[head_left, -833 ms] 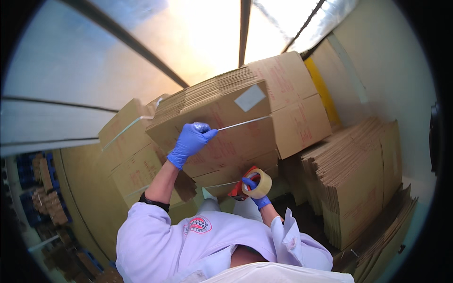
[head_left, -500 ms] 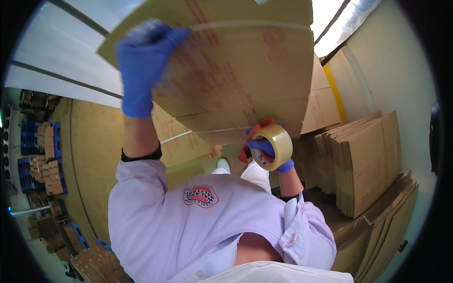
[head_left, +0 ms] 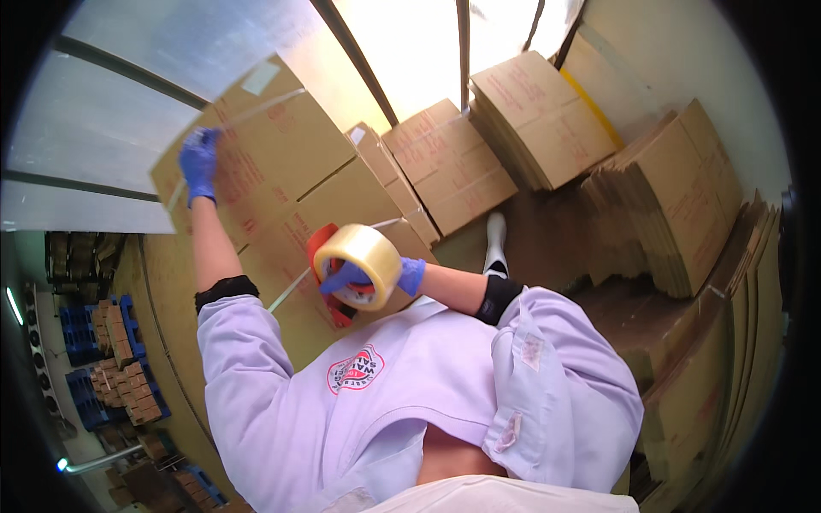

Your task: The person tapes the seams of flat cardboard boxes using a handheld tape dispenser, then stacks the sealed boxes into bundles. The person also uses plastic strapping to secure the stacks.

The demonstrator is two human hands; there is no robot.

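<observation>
My left hand (head_left: 198, 162), in a blue glove, is closed on the strapped bundle of flattened cardboard boxes (head_left: 295, 145) at upper left, its fingers by a white strap. The bundle is tilted, with red print and a white label. My right hand (head_left: 409, 275), also gloved, is closed on a red tape dispenser (head_left: 323, 235) carrying a roll of clear tape (head_left: 374, 248), one finger through the roll's core. The dispenser is in front of the lower part of the cardboard. More flattened boxes (head_left: 445, 167) stand just right of the bundle.
Another cardboard stack (head_left: 547, 120) stands at the back, and more lean along the right wall (head_left: 676, 197). A translucent panelled wall (head_left: 111, 120) runs behind. At far left are blue pallets (head_left: 81, 329) with stacked cartons and a metal rail (head_left: 98, 457). My white boot (head_left: 496, 239) shows on the floor.
My left hand has pulled a bundle away from the back stack, up and then leftward, uncovering boxes behind it. My right hand with the tape has moved up and to the left.
</observation>
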